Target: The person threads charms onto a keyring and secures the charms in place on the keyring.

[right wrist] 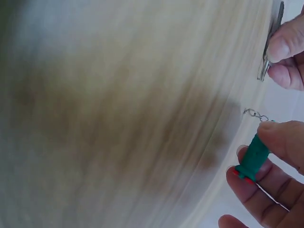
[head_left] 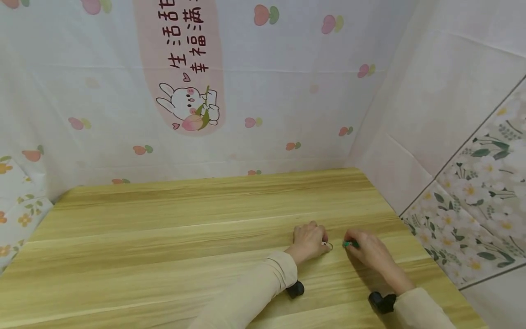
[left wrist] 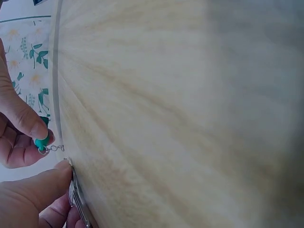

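Observation:
Near the right side of the table, my left hand [head_left: 309,241] pinches a metal key ring [left wrist: 76,194] between thumb and fingers. In the head view the ring shows as a thin loop at the fingertips. To its right, my right hand [head_left: 371,252] holds a small green keychain charm [right wrist: 254,156] with red bits at one end. A short silver chain [right wrist: 256,114] hangs free from the charm and points toward the left hand. A small gap separates chain and ring. The fingers partly hide both things.
Both hands are low over a wood-grain table [head_left: 164,256]. A white cloth with fruit prints [head_left: 287,100] hangs behind it, and a flowered panel [head_left: 472,205] borders the right side. Black wrist cameras [head_left: 382,302] sit below the wrists.

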The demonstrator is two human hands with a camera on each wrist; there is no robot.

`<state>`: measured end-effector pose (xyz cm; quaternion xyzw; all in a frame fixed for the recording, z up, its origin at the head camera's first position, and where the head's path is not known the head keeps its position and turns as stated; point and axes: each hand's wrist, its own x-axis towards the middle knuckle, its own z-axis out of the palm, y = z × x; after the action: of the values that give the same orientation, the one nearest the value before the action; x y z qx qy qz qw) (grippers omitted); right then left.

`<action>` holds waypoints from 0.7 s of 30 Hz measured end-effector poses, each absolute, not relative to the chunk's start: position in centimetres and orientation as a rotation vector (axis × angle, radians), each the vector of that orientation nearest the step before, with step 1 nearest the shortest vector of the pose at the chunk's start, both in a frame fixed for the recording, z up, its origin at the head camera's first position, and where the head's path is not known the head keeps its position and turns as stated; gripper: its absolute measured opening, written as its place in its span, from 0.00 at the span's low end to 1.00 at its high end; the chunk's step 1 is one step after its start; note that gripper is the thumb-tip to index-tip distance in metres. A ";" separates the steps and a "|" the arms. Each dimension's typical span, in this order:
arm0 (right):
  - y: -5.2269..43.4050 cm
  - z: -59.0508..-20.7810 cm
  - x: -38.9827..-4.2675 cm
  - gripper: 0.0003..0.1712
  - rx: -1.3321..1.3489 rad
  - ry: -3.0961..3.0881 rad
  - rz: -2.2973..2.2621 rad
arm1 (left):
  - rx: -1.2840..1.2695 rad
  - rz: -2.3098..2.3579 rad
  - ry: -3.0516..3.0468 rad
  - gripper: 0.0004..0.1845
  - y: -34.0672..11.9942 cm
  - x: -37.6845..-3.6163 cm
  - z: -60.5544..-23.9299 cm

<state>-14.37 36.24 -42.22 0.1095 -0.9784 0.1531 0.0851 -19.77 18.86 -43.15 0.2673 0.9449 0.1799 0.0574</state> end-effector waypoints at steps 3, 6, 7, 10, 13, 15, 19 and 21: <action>35.8 -42.1 -14.3 0.11 0.370 -2.903 0.471 | 0.786 0.538 2.841 0.08 18.9 -19.6 -43.0; 35.6 -42.0 -14.2 0.12 0.389 -2.900 0.471 | 0.774 0.539 2.833 0.09 18.9 -19.6 -42.9; 35.5 -42.0 -14.1 0.12 0.388 -2.899 0.470 | 0.772 0.537 2.834 0.10 18.9 -19.6 -42.9; 35.4 -42.0 -13.9 0.12 0.383 -2.900 0.482 | 0.772 0.536 2.834 0.10 18.8 -19.7 -42.9; 35.4 -42.0 -13.9 0.12 0.381 -2.903 0.488 | 0.757 0.541 2.823 0.09 18.8 -19.7 -42.7; 35.3 -41.9 -13.8 0.11 0.379 -2.913 0.497 | 0.742 0.552 2.812 0.09 18.8 -19.7 -42.6; 35.3 -41.9 -13.8 0.10 0.396 -2.936 0.502 | 0.710 0.556 2.789 0.10 18.9 -19.7 -42.3; 35.3 -41.9 -13.8 0.10 0.405 -2.946 0.504 | 0.699 0.561 2.774 0.10 18.9 -19.7 -42.1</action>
<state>-13.78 35.27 -41.89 0.1340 -0.9748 0.1668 0.0626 -19.68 18.91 -42.14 0.2384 0.9454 0.1912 0.1130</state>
